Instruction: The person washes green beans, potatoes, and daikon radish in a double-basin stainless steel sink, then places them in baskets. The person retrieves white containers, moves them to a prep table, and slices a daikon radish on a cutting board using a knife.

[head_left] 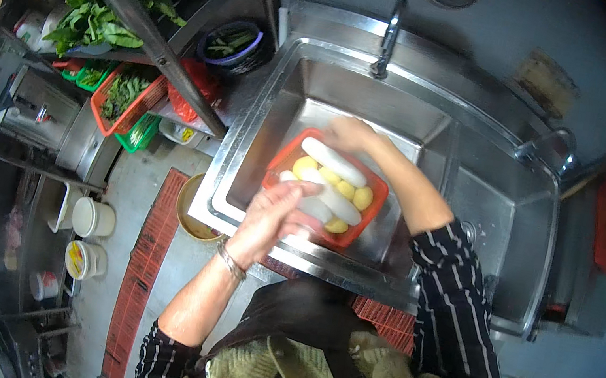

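A red plastic basket sits in the left bowl of a stainless steel sink. In it lie peeled white radishes and several peeled potatoes. My left hand is over the basket's near left side, thumb apart from the fingers, beside the lower radishes. Motion blur hides whether it grips anything. At the far rim is my right hand, also blurred. Its fingertips are out of sight, so its hold on the rim cannot be made out.
A faucet stands behind the left bowl. The right bowl has its own tap. Leafy greens and vegetable baskets crowd the left shelves. A tan basin is on the floor by the sink, and white buckets stand further left.
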Motion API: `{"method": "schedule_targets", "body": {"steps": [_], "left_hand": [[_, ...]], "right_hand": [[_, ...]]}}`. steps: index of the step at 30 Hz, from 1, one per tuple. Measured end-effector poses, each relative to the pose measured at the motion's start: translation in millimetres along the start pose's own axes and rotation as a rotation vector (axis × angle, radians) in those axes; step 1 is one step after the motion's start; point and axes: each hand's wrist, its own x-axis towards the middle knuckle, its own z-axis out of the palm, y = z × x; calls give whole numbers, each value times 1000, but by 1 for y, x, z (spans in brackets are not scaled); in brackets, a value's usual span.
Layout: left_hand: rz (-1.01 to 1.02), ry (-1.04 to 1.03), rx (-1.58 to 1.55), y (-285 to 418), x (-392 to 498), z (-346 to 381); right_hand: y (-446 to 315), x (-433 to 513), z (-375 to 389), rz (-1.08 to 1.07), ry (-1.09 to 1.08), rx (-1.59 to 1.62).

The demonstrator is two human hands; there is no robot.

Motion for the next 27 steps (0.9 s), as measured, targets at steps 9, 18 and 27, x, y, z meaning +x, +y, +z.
{"method": "schedule_targets", "body": {"steps": [9, 18, 27], "left_hand": [[-487, 480, 11, -152, 144, -113], [-642, 976, 364, -277, 232, -139], [-754, 491, 905, -221, 233, -136]], "right_hand": [[102, -37, 243, 370, -103, 332], [57, -27, 240, 510, -191, 293], [101, 3, 218, 481, -477, 627]]}}
